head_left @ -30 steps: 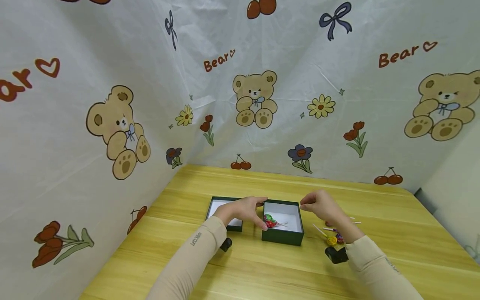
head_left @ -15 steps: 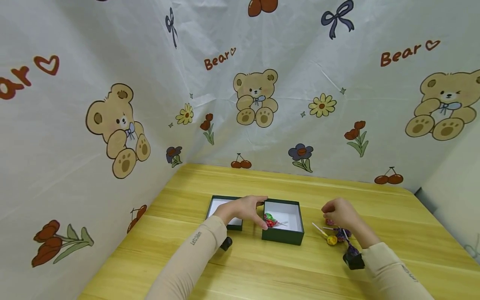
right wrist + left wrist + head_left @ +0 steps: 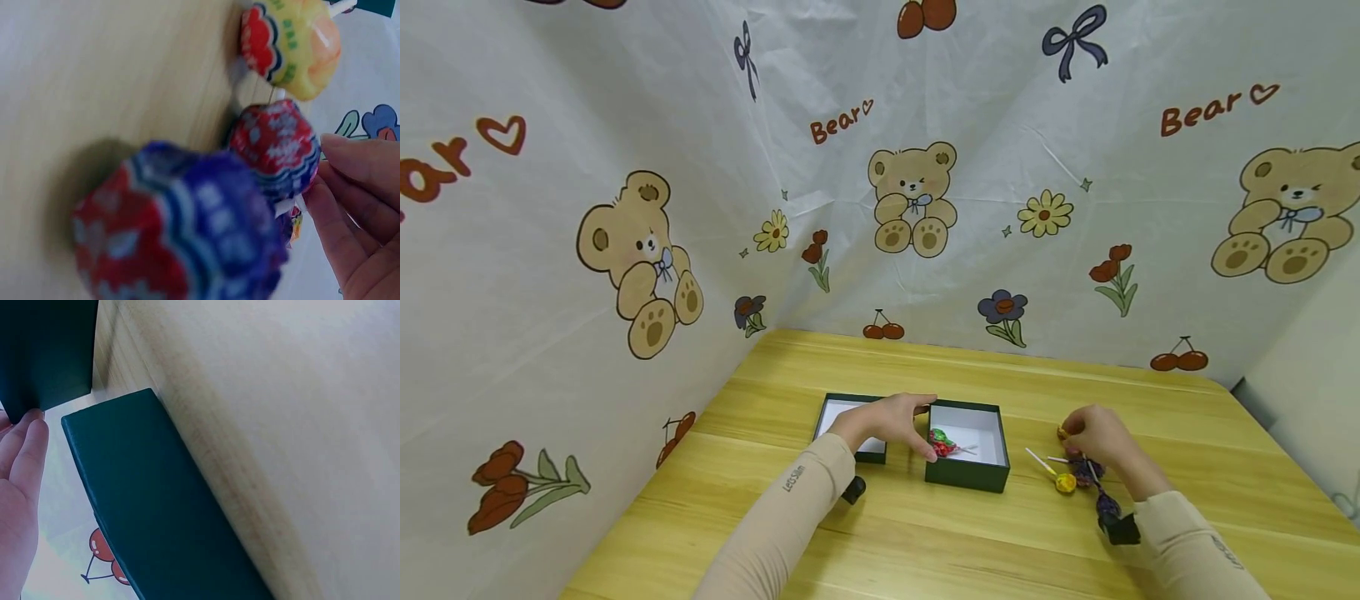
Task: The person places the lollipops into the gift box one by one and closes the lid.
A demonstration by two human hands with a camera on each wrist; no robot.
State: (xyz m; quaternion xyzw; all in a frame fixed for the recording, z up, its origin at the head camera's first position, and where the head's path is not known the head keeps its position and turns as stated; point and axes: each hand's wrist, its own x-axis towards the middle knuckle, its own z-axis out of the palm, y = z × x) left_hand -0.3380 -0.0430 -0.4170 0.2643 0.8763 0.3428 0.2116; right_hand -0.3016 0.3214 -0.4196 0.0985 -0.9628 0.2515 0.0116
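An open dark green box [image 3: 967, 477] with a white inside stands mid-table, with red and green lollipops [image 3: 940, 442] in it. My left hand [image 3: 917, 429] grips the box's left wall, thumb at the far corner and fingers [image 3: 25, 456] against the green side. My right hand [image 3: 1078, 433] is curled over a cluster of loose lollipops [image 3: 1075, 475] lying on the table right of the box. Up close, its fingers [image 3: 356, 206] pinch at the base of a red and blue lollipop [image 3: 275, 150], between a yellow lollipop [image 3: 294, 47] and a blurred purple one [image 3: 187, 231].
A second dark green tray with a white inside [image 3: 850, 417], perhaps the lid, lies just left of the box, partly under my left wrist. The yellow wooden table [image 3: 925, 542] is walled at the back and left by a bear-print cloth [image 3: 910, 200].
My right hand has moved from above the box's right corner, right and down to the loose lollipops on the table. The left hand has stayed on the box.
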